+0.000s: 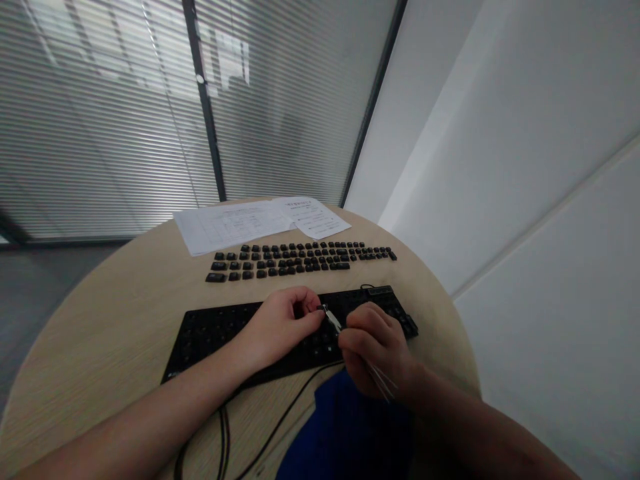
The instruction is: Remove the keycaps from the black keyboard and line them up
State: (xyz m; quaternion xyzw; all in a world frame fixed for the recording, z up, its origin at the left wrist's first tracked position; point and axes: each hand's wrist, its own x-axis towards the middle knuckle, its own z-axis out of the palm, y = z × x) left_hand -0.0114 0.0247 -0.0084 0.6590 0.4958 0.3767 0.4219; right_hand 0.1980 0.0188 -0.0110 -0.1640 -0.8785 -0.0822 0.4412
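A black keyboard (pixel 215 333) lies across the table in front of me, many of its keycaps off. Over its middle, my left hand (pixel 287 323) pinches a small dark keycap (pixel 321 307) between thumb and forefinger. My right hand (pixel 375 343), above the keyboard's right part, is closed around a keycap puller (pixel 332 319). The puller's pale metal end points toward the left fingertips, touching or nearly touching the keycap. Thin wires from its other end stick out below the right hand. The closed right fingers hide the puller's middle.
Loose black keycaps (pixel 280 261) lie in rows beyond the keyboard. Printed paper sheets (pixel 240 223) rest at the far edge of the round wooden table (pixel 95 327). A black cable (pixel 280 427) runs toward me beside blue cloth (pixel 350 433). Blinds and a white wall stand behind.
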